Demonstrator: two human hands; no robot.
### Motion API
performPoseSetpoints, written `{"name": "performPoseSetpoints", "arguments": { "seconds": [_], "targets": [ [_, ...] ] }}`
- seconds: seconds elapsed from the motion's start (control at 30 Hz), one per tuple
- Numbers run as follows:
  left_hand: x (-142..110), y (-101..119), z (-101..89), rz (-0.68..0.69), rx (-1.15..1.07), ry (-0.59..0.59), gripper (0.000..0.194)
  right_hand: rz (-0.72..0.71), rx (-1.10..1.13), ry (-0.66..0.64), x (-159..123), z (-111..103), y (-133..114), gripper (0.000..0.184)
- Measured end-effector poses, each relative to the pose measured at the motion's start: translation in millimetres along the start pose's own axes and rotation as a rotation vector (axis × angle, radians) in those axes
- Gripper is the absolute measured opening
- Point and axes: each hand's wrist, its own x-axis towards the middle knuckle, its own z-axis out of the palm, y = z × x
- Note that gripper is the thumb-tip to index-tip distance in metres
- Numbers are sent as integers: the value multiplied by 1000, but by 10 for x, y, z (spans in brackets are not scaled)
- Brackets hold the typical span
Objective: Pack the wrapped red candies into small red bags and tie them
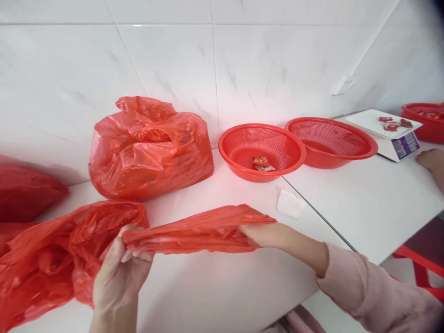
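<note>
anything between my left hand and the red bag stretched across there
Nothing visible: the left hand directly holds one end of the stretched red bag. The right hand is mostly hidden in its other end. Crumpled red plastic lies beside the left hand, not in between.

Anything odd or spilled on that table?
A loose white scrap lies on the table in front of the leftmost red basket; it looks stray, apart from everything else. No visible spill, nor clear tear in the red bag the left hand holds.

Red plastic bag (204, 233), thin and wrinkled, is stretching sideways above the table (215, 291). Left end is bunching narrow; the middle is spreading wider.
</note>
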Motion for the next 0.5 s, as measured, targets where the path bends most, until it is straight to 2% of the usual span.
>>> {"name": "performPoseSetpoints", "arguments": {
  "seconds": [0.07,0.13,0.2,0.27,0.33,0.4,0.43,0.5],
  "targets": [
    [44,21,-6,-5,-36,116,38,-1,-39,-115,-48,-113,-22,31],
    [69,-38,48,-82,42,179,34,5,-80,-188,-48,-183,-54,53],
    [82,-133,99,-107,168,225,31,65,-93,-230,-23,-211,-64,62],
    [79,-209,106,-10,326,230,27,163,-92,-288,5,-221,-37,62],
    [49,-228,73,187,509,139,24,214,-94,-320,22,-239,7,59],
    [-3,-196,35,348,712,-66,16,178,-130,-309,21,-270,24,56],
    [-31,-176,26,372,823,-194,10,150,-169,-301,15,-283,9,53],
    [-75,-160,46,310,1063,-381,10,78,-258,-280,-2,-284,-74,44]
  ]
}}
